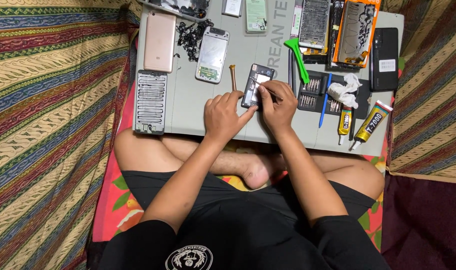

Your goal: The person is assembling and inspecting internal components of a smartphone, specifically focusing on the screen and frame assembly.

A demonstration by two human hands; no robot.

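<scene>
Opened phone (pixel 257 85) at frame centre on grey bench (pixel 188 107), left hand (pixel 224 117) pinning its lower edge, right hand (pixel 277 106) gripping thin tool (pixel 269 91); brass-coloured screwdriver (pixel 233 76) just left, glue tubes (pixel 360 124) right.

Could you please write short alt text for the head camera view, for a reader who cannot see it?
Seen from above, a person sitting cross-legged steadies an opened phone with the left hand and works on it with a thin tool in the right hand, on a grey board strewn with phone parts and glue tubes.
</scene>
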